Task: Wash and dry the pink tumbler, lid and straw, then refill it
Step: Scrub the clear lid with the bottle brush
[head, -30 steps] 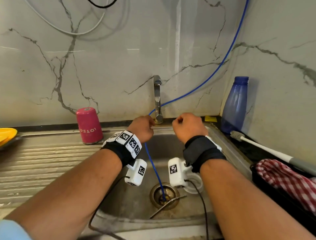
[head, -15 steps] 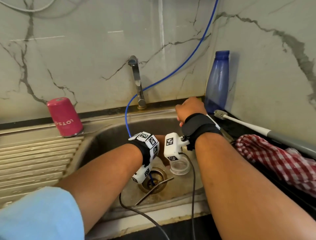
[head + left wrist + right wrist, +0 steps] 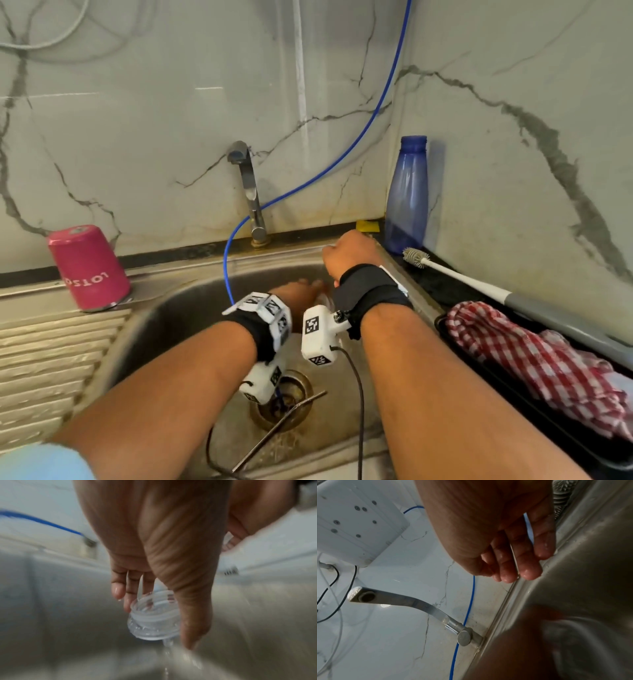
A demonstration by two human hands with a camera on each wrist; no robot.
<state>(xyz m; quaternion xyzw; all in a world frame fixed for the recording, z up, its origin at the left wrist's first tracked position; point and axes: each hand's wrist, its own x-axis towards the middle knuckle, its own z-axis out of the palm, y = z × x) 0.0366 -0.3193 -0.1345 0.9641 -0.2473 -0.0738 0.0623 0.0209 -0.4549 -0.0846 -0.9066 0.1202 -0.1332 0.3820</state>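
Observation:
The pink tumbler [image 3: 87, 267] stands upside down on the draining board, left of the basin. My left hand [image 3: 306, 291] is down in the sink [image 3: 164, 325] and pinches the clear lid [image 3: 154, 618] between thumb and fingers, with water dripping off it. My right hand [image 3: 349, 253] hovers over the basin's back right rim. Its wet fingers [image 3: 529, 566] are loosely curled with nothing in them. The metal straw [image 3: 281, 428] lies across the drain [image 3: 291, 401].
The tap [image 3: 250, 192] stands behind the basin, and a blue hose [image 3: 226, 267] runs down into the drain. A blue bottle [image 3: 407, 198], a bottle brush [image 3: 455, 277] and a red checked cloth [image 3: 534, 363] in a black tray sit on the right.
My left hand came down from the tap into the basin and now holds the lid. My right hand moved right, to the sink's back right rim.

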